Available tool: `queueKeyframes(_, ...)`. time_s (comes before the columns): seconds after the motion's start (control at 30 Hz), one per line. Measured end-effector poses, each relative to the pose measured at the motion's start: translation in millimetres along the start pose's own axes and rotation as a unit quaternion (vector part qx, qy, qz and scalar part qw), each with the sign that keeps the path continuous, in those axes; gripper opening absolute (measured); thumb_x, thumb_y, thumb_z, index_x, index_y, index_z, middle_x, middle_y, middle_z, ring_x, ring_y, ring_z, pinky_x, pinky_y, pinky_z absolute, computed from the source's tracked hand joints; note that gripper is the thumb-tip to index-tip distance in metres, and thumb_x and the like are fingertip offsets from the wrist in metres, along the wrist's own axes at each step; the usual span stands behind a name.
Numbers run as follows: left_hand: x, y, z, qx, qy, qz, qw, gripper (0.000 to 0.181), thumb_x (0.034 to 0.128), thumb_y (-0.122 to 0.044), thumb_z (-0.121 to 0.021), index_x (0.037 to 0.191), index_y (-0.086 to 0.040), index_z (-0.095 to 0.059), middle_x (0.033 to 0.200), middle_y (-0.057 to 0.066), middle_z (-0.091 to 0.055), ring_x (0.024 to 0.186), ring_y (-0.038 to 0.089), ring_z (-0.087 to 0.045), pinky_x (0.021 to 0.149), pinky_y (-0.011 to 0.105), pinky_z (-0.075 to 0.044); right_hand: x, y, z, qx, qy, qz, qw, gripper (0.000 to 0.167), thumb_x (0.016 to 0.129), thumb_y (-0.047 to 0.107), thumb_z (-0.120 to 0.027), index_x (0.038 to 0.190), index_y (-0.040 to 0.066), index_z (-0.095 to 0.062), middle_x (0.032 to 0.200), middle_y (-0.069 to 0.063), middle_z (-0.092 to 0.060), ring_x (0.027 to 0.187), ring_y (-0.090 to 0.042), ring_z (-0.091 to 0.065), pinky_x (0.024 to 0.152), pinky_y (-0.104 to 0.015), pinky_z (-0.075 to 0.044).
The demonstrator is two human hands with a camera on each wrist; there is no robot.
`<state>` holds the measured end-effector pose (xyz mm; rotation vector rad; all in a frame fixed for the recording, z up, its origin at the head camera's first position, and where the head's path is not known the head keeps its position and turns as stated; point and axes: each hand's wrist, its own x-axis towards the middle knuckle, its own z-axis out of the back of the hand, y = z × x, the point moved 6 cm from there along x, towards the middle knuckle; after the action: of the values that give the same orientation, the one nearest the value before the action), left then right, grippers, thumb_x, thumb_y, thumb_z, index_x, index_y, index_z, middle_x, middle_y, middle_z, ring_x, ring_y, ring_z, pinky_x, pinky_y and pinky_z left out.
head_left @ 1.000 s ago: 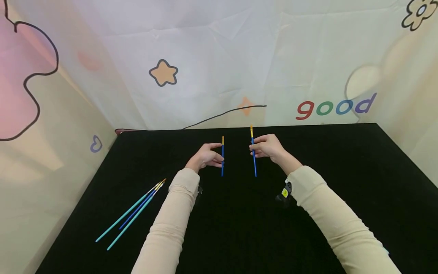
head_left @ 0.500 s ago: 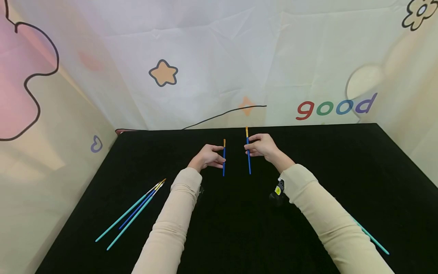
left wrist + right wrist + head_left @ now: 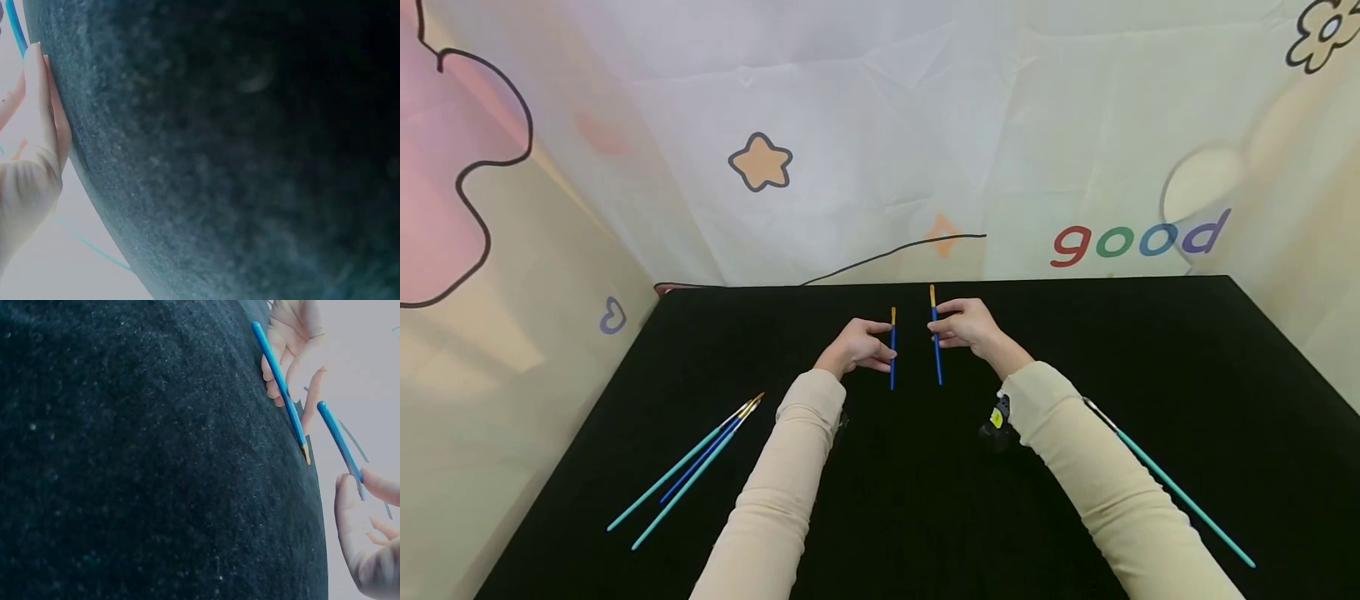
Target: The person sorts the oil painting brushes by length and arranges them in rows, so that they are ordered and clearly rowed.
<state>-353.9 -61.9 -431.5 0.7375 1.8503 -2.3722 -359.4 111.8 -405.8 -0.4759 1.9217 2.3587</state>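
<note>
Just now, in the head view, a shift toward 9 o'clock by the right grip and the right blue brush; only a slight drift toward 3 o'clock by the left grip and the left blue brush. For the work in hand, seemingly two brushes closer to side by side: near each other, not touching, close to 12 o'clock over the black table. More of a teal brush on show at 4 o'clock, beside the right sleeve. At 8 o'clock, three fanned brushes, unmoved.

Left grip: clamped on the left blue brush, fingers spread along its length, bristles toward 12 o'clock. Right grip: pinching the right blue brush near its bristle end, leaning slightly toward 11 o'clock. Cannot tell from the left-wrist view, with fingers cropped at 9 o'clock, how firm the hold.
</note>
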Motion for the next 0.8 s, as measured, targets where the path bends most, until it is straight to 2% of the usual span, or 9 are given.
queueKeyframes(0.3, -1.8, 0.9, 0.3, 0.006, -0.001, 0.000, 1.0000, 0.055, 0.0828, 0.008, -0.059, 0.134, -0.002, -0.042, 0.090, 0.018, -0.059, 0.068, 0.017, -0.061, 0.067, 0.031, -0.055, 11.2, -13.8, -8.9, 0.015, -0.009, -0.024, 0.9996, 0.044, 0.084, 0.002, -0.062, 0.126, -0.003, -0.048, 0.094, -0.012, -0.061, 0.063, -0.011, -0.060, 0.064, -0.026, -0.055)
queueKeyframes(0.8, 1.3, 2.2, 0.7, 0.007, -0.005, 0.007, 0.9999, 0.057, 0.0817, 0.008, -0.060, 0.134, -0.001, -0.042, 0.088, 0.017, -0.060, 0.065, 0.016, -0.062, 0.066, 0.031, -0.055, 14.7, -15.1, -25.6, 0.005, -0.014, -0.020, 0.9997, 0.044, 0.084, 0.003, -0.063, 0.125, -0.003, -0.051, 0.095, -0.013, -0.061, 0.063, -0.010, -0.059, 0.063, -0.023, -0.054)
